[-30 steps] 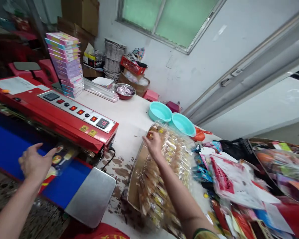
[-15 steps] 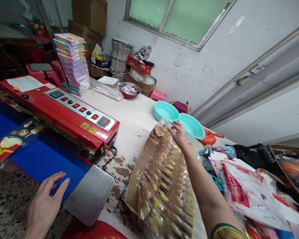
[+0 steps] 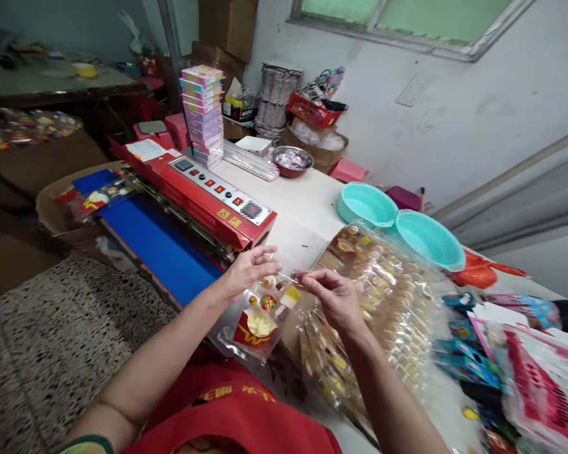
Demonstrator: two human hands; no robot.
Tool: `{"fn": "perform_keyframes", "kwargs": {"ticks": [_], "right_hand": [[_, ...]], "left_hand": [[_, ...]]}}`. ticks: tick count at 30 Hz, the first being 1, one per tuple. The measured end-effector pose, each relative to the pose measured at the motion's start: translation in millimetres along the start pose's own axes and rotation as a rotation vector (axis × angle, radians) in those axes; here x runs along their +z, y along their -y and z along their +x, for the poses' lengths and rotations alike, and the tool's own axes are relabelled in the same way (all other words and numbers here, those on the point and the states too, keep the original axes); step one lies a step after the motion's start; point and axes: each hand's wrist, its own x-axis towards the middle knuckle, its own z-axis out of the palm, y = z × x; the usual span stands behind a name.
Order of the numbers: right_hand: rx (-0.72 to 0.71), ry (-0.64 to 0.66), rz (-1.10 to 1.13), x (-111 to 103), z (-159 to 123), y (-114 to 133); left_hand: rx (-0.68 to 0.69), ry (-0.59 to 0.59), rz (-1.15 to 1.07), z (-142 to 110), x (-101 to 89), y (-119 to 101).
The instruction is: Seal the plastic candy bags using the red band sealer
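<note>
Fingers of the left hand (image 3: 247, 275) and right hand (image 3: 335, 299) pinch the bag (image 3: 257, 328) along its top. Light, even tension should limit creases.

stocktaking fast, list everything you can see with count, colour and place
held packet: 1, clear with red print, between hands
packets: many, brownish, in carton, front right
sealing machine: 1, red, left
belt: 1, blue, along machine
stacked boxes: many, pink and purple, behind machine
basins: 2, turquoise, beyond carton
bowl: 1, red outside, table back
basket: 1, red, by wall
bag: 1, orange, beside basins
packaging: uncountable pile, mixed, far right
table: 1, white, centre
window: 1, green panes, wall
left hand: 1, bare, packet's top edge
right hand: 1, bare, same edge
</note>
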Motion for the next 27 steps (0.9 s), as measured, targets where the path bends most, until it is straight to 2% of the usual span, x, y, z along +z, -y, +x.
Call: {"fn": "perform_keyframes", "kwargs": {"ticks": [3, 7, 10, 12, 14, 18, 21, 24, 27], "right_hand": [[0.079, 0.002, 0.054, 28.4, -0.8, -23.8], [0.173, 0.016, 0.081, 51.2, 3.3, -44.5], [0.19, 0.034, 0.057, 63.6, 6.5, -57.5], [0.195, 0.043, 0.049, 70.0, 8.3, -64.8], [0.212, 0.055, 0.066, 74.7, 9.5, -69.9], [0.241, 0.082, 0.098, 79.8, 10.4, -73.3], [0.257, 0.103, 0.085, 80.6, 11.6, -74.7], [0.267, 0.089, 0.044, 80.3, 14.4, -79.7], [0.236, 0.007, -0.016, 82.2, 17.7, -89.3]], "left_hand": [[-0.03, 0.02, 0.041, -13.5, -20.6, 9.9], [0.007, -0.16, 0.127, -29.8, -41.9, 42.8], [-0.016, -0.279, 0.086, -32.7, -52.3, 68.0], [-0.033, -0.348, 0.044, -33.5, -58.9, 77.0], [-0.062, -0.38, -0.011, -34.5, -65.8, 77.0], [-0.182, -0.327, -0.138, -30.1, -77.4, 59.1], [-0.218, -0.318, -0.125, -18.8, -80.7, 49.8], [-0.218, -0.383, -0.105, -5.9, -80.3, 55.0], [-0.176, -0.463, -0.08, 7.0, -79.8, 70.1]]}}
